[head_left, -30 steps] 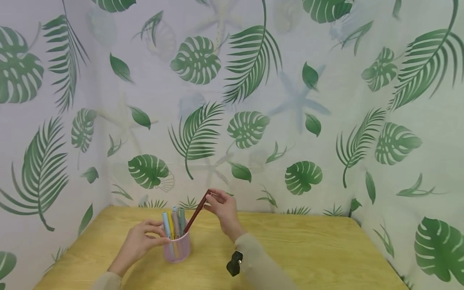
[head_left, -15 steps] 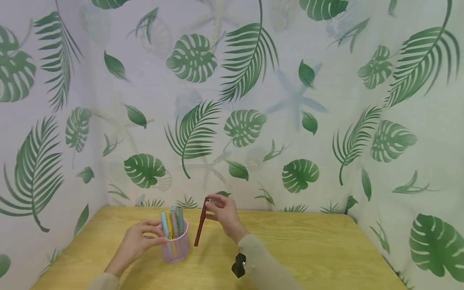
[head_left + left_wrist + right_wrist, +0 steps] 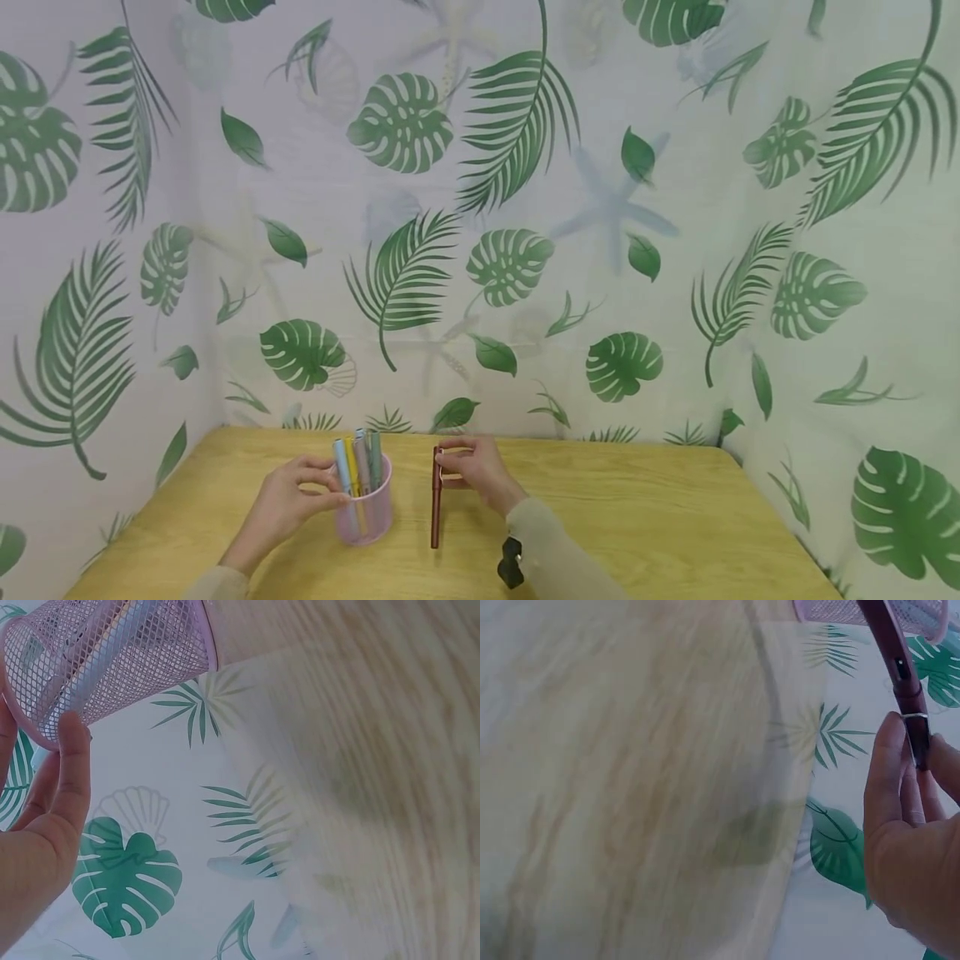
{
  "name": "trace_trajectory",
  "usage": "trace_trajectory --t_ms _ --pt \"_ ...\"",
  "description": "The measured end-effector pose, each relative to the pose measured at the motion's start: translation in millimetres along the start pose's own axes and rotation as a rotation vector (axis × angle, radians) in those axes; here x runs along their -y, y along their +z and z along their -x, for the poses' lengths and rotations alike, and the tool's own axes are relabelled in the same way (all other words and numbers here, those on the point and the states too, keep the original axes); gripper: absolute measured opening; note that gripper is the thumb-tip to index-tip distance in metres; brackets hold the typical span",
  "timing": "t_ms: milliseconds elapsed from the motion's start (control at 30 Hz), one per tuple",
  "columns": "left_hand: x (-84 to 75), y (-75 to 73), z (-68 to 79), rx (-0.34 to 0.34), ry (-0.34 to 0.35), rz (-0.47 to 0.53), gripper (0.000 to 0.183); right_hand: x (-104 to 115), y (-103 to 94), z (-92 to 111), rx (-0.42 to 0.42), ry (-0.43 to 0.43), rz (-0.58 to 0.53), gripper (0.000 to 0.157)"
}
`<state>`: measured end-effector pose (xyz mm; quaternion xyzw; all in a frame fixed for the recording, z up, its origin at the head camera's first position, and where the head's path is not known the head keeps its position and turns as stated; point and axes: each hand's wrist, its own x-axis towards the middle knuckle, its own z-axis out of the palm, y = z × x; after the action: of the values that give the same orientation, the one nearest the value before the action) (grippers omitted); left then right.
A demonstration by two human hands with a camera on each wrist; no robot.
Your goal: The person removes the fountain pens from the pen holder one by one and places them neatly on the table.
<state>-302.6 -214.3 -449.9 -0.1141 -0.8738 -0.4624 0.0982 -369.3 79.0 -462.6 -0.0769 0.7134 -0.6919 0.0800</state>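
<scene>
A pink mesh pen holder (image 3: pixel 364 518) stands on the table with several pens (image 3: pixel 357 465) upright in it, light blue, yellow, grey and green. My left hand (image 3: pixel 288 500) holds it near the rim; the left wrist view has the thumb (image 3: pixel 73 761) against the mesh wall. To the right of the holder, my right hand (image 3: pixel 483 475) pinches a dark red pen (image 3: pixel 436 508) by its top end, between thumb and fingertips. That pen hangs nearly upright, apart from the holder. Whether its lower tip touches the table I cannot tell.
The wood-grain table (image 3: pixel 637 517) runs back to a white wall covering (image 3: pixel 525 392) printed with green leaves, which also rises on the left and right. A small black device (image 3: pixel 511 562) sits at my right wrist.
My right hand has drawn the dark red pen out of the holder, then moved it right and lowered it, turning it more upright. My left hand has stayed at the holder.
</scene>
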Motion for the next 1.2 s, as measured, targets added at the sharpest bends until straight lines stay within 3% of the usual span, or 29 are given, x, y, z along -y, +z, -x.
trace_trajectory --t_ms 900,1200 --pt "-0.8 -0.3 -4.3 0.003 0.001 -0.044 0.02 -19 1.2 -3 -0.052 0.101 0.086 0.026" --pt "1.6 -1.8 -1.1 0.002 -0.012 -0.048 0.021 -22 4.9 -1 -0.046 0.099 0.096 0.027"
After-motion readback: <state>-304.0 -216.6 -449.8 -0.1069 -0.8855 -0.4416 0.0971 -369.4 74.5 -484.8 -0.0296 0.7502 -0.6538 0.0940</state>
